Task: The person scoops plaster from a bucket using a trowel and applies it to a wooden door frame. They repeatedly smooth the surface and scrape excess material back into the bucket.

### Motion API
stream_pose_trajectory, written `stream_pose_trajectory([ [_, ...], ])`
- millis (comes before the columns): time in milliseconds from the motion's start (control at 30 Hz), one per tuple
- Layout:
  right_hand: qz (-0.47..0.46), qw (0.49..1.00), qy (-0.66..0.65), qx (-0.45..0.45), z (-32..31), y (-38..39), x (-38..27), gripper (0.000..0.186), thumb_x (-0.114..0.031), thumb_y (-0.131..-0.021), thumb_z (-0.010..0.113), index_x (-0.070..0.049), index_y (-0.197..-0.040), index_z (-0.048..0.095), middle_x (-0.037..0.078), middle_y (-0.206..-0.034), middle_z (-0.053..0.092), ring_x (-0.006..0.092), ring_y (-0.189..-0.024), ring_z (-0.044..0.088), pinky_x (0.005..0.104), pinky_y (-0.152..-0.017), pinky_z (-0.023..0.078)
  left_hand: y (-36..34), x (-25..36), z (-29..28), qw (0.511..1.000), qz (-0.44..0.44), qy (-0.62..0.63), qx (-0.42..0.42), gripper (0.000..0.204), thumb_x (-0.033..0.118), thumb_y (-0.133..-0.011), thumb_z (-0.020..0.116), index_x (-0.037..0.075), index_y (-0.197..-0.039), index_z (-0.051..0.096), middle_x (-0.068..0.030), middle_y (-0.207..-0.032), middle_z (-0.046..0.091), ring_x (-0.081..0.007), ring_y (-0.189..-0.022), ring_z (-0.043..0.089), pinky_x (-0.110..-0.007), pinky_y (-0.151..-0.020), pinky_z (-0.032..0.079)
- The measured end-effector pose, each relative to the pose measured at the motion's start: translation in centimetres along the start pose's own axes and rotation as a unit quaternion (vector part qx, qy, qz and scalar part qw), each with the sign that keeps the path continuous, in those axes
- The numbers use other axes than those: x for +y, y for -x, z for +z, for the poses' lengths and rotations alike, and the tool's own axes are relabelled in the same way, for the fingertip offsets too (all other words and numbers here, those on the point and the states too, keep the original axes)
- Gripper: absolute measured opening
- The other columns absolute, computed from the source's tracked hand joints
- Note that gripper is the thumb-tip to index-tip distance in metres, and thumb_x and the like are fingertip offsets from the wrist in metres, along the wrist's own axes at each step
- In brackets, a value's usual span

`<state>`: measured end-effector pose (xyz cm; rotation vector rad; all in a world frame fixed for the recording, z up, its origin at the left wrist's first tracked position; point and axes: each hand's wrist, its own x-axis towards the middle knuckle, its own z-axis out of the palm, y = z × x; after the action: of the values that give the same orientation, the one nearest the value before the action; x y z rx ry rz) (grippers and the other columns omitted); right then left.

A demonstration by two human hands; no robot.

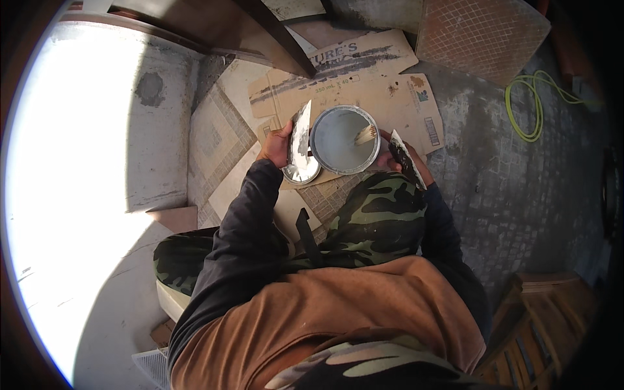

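My left hand [275,144] grips a white-smeared flat putty blade [300,133], held on edge just left of a round metal bucket [338,136] of pale grey liquid with a paint brush [364,135] in it. Beneath that blade is a smaller round tin or lid [299,173] with white material. My right hand [394,162] is closed on a second flat blade [406,157], dark with white edges, at the bucket's right, above my camouflage-clad knee. The bucket rests on flattened cardboard [409,91].
A bright white wall [78,162] is on the left, with dark wooden boards [273,26] at the top. A mesh-patterned panel [478,39] and yellow-green hose [520,110] lie upper right. Wooden slats [533,325] are lower right; loose tiles [218,130] lie left of the cardboard.
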<state>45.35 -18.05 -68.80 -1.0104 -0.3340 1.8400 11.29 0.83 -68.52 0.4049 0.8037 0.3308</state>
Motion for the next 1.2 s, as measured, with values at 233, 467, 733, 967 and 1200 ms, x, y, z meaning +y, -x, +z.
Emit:
stream_pose_trajectory([
  [233,-0.085,0.976,0.133,0.151,4.3,-1.4,-1.7,0.064,-0.057,-0.106,0.034,-0.009,-0.146,0.050,0.001,-0.065,0.058,0.0059,-0.039,0.039,0.0200,-0.038,0.032,-1.9,0.2,1.4,0.994,0.101,0.021,0.025,0.047,0.040,-0.106,0.045,0.003,-0.136,0.052,-0.0151,-0.127,0.064,-0.0345,-0.109,0.064,-0.055,-0.098,0.049],
  [467,-0.114,0.982,0.097,0.115,-2.8,-3.0,-8.3,0.060,-0.057,-0.104,0.040,-0.016,-0.147,0.050,0.000,-0.060,0.054,0.0042,-0.037,0.043,0.0199,-0.034,0.032,-8.7,2.8,6.5,0.987,0.093,0.087,-0.094,0.052,0.043,-0.107,0.038,0.003,-0.138,0.049,-0.0181,-0.133,0.060,-0.0373,-0.118,0.060,-0.059,-0.104,0.045],
  [733,-0.061,0.965,0.086,0.240,-7.8,-4.7,-8.8,0.059,-0.055,-0.102,0.047,-0.005,-0.130,0.063,0.000,-0.056,0.052,0.0065,-0.036,0.043,0.0219,-0.033,0.031,-12.3,-0.2,9.9,0.985,0.092,0.117,-0.084,0.054,0.043,-0.108,0.036,0.005,-0.146,0.041,-0.0187,-0.143,0.050,-0.0423,-0.128,0.050,-0.067,-0.109,0.036],
  [967,-0.325,0.810,0.424,0.243,-1.6,-2.7,-14.3,0.052,-0.047,-0.098,0.059,-0.002,-0.121,0.069,0.008,-0.079,0.070,0.0186,-0.072,0.068,0.0298,-0.064,0.051,-5.1,0.9,2.2,0.999,0.039,0.021,-0.023,0.056,0.039,-0.108,0.032,0.002,-0.149,0.036,-0.0239,-0.142,0.053,-0.0395,-0.131,0.052,-0.051,-0.110,0.043],
  [1200,-0.088,0.641,0.724,0.239,6.6,-4.0,-16.8,0.029,-0.033,-0.091,0.063,-0.007,-0.098,0.073,0.016,-0.096,0.074,0.0348,-0.088,0.070,0.0447,-0.078,0.052,-2.1,5.6,-4.1,0.984,0.123,-0.056,0.115,0.036,0.030,-0.106,0.047,0.003,-0.130,0.054,-0.0107,-0.117,0.069,-0.0214,-0.101,0.069,-0.039,-0.094,0.054],
])
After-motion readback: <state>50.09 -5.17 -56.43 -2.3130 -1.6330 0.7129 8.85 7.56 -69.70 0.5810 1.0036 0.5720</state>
